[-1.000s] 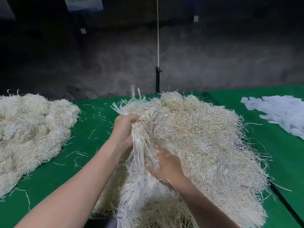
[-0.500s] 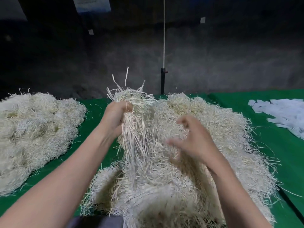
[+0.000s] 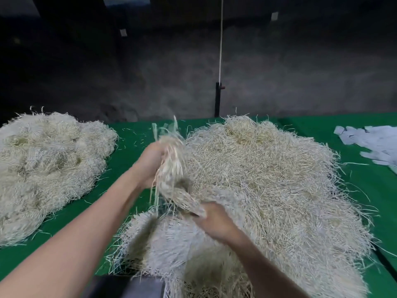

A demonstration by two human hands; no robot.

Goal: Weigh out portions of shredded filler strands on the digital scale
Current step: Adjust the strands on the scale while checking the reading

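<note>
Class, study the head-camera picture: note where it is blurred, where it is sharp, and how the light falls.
Head view: motion blur smears the left hand, the right hand and the bunch of strands they hold; the big pile beside them is sharper; the green table is well lit, while the wall behind is dim and grainy.

The big strand pile (image 3: 268, 179) is pale straw, yellower at its top, whiter near its front. The left pile (image 3: 47, 164) is the same cream. The surface (image 3: 133, 145) is plain bright green. The paper slips (image 3: 378, 143) are bluish white; the cord (image 3: 220, 39) white, the post (image 3: 217, 100) black.
</note>
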